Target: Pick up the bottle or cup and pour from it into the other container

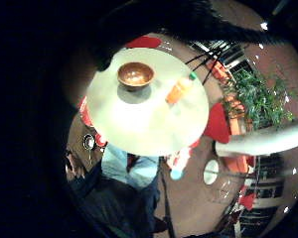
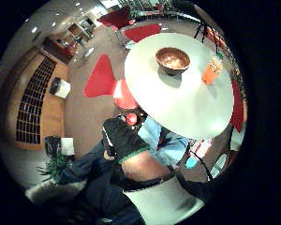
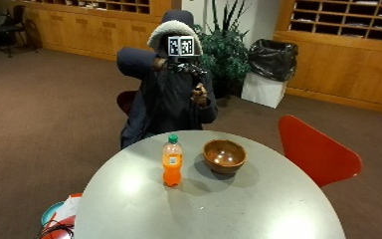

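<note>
Your orange bottle [image 3: 172, 166] stands upright on the round white surface [image 3: 257, 209], long axis vertical, green cap up, just beside the brown wooden bowl [image 3: 225, 156] and not touching it. Your gloved right hand [image 3: 186, 67] is raised in front of your head, well above both; I cannot tell how its fingers are set. A red chair [image 3: 313, 152] stands beside the surface on brown carpet, wooden shelving behind you.

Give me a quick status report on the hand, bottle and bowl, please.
Gloved right hand raised at head height, holding nothing. Orange bottle upright, capped, beside wooden bowl on table. Nothing in the way.
</note>
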The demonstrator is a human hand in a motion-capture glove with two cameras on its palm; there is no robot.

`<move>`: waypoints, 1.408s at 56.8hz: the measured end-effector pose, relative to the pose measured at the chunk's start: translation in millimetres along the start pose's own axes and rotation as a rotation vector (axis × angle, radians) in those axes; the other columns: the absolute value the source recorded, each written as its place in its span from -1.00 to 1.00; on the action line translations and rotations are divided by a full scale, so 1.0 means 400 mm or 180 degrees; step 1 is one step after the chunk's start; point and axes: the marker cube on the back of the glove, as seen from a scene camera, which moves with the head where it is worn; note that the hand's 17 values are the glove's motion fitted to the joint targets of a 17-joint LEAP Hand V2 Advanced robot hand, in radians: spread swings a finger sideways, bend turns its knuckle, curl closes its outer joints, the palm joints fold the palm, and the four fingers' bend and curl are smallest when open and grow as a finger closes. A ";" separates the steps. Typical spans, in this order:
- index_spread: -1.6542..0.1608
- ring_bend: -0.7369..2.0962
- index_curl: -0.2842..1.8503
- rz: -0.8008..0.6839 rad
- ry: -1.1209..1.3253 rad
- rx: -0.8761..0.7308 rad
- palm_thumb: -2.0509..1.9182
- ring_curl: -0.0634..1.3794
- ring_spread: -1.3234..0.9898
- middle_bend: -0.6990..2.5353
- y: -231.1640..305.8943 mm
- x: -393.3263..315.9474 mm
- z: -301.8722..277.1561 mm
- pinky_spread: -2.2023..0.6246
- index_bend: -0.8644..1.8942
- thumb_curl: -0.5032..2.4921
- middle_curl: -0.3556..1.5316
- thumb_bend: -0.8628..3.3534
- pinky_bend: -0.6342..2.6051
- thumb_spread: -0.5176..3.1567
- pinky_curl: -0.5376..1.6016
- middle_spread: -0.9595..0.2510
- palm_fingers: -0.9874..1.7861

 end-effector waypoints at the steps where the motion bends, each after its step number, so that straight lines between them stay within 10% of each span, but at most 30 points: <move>1: 0.60 -0.37 -0.66 0.0004 0.0002 0.0004 0.13 -0.90 0.21 -0.38 0.000 0.001 0.000 0.67 -0.17 -0.62 -0.55 -0.55 -0.44 -0.50 -0.45 0.62 -0.04; 18: 0.41 -0.36 -0.50 0.0119 -0.0024 0.0009 0.15 -0.81 0.29 -0.37 0.041 0.051 0.004 0.79 -0.20 -0.53 -0.41 -0.59 -0.44 -0.24 -0.32 0.66 -0.08; 24: 0.39 -0.36 -0.48 0.0978 -0.0066 -0.0017 0.15 -0.79 0.30 -0.38 0.070 0.123 0.019 0.80 -0.22 -0.51 -0.38 -0.60 -0.45 -0.22 -0.29 0.66 -0.09; 42: 0.39 -0.36 -0.44 0.1499 -0.0111 0.0226 0.15 -0.76 0.31 -0.39 0.080 0.466 0.143 0.81 -0.25 -0.47 -0.33 -0.60 -0.45 -0.21 -0.24 0.69 -0.11; 80: 0.42 -0.36 -0.45 0.1385 -0.1628 0.0771 0.17 -0.73 0.33 -0.41 -0.032 0.814 0.364 0.82 -0.26 -0.43 -0.28 -0.60 -0.41 -0.24 -0.18 0.76 -0.19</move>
